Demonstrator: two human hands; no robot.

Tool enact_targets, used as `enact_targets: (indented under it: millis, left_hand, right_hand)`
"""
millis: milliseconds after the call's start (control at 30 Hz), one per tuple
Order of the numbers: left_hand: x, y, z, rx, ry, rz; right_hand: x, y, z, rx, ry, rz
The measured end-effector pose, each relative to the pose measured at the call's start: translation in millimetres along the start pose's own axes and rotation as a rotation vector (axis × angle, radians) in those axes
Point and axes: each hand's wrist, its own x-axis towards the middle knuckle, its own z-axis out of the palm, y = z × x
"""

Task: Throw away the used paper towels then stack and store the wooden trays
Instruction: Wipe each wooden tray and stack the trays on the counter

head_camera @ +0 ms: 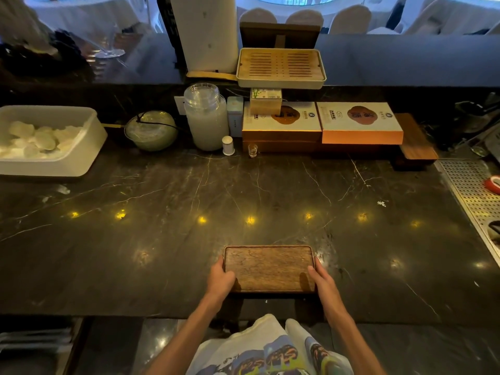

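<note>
A dark wooden tray [267, 266] lies flat near the front edge of the black marble counter [162, 212]. I cannot tell whether more trays lie under it. My left hand [220, 278] grips its left short end and my right hand [323, 281] grips its right short end, thumbs resting on the top surface. No paper towels lie on the counter near the tray. A tall white paper towel roll [207, 33] stands upright on the raised ledge at the back.
A slatted bamboo tea tray [281, 67] sits on the back ledge. Below it stand boxes [359, 123], a glass jar [207, 117], a bowl [151, 131] and a white bin [54, 155] at left. A wooden board [416, 142] and perforated metal drain [470, 190] lie at right.
</note>
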Motion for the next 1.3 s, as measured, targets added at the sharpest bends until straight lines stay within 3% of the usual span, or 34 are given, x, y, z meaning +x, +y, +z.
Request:
enact_targets:
  millis: [433, 633, 767, 933, 1100, 1167, 1300]
  left_hand:
    - [7.7, 10.3, -20.4, -0.118, -0.033, -0.138]
    - [20.4, 28.2, -19.9, 0.051, -0.085, -0.192]
    - [25.1, 41.9, -23.9, 0.073, -0.106, -0.301]
    - [22.0, 38.2, -34.3, 0.138, -0.114, 0.038]
    - [9.2, 28.0, -37.4, 0.327, -0.062, 0.336]
    - [2.8, 28.6, -36.9, 0.511, -0.107, 0.415]
    - [-7.1, 33.3, -14.6, 1.125, 0.054, 0.569]
  right_hand:
    - [11.6, -8.4, -16.7, -0.111, 0.008, 0.021]
    - [34.3, -35.3, -13.3, -0.361, -0.06, 0.043]
    - [44.1, -49.0, -8.6, -0.384, -0.054, 0.118]
    - [28.9, -54.1, -18.1, -0.36, -0.078, -0.111]
    - [10.2, -46.3, -18.0, -0.538, -0.031, -0.352]
    - [6.1, -43.6, -15.9, -0.64, 0.008, -0.368]
    - [-3.0, -42.9, -1.9, -1.043, 0.131, -0.519]
